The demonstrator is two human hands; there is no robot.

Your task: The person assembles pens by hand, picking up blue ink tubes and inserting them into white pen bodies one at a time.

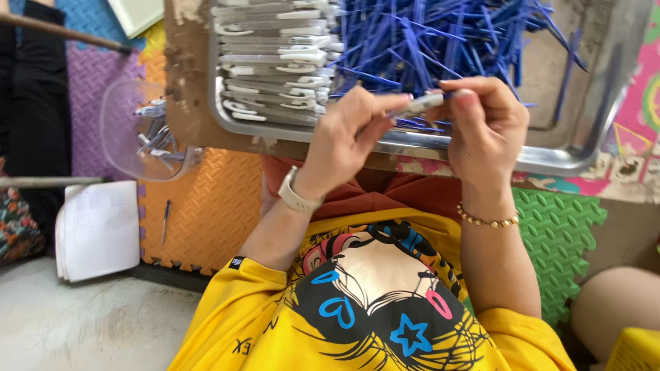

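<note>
A small white piece (425, 103) with a blue stick at its end is held at centre frame, just over the near rim of a metal tray (584, 148). It is pinched from both sides: the left hand (347, 134) is closed on its left end with thumb and forefinger, and the right hand (485, 124) is closed on its right end, fingertips pressed together on it. A pale watch (294, 196) is worn on the left wrist and a bead bracelet (487, 221) on the right.

In the tray, a stack of white and grey parts (275, 58) is seen at upper centre-left, and a heap of blue sticks (440, 34) at upper centre. The tray is carried on a worn worktop (185, 103). A clear bowl (134, 130) holding a few pieces is noted at left, with white paper (96, 230) below it on the floor mats (206, 206).
</note>
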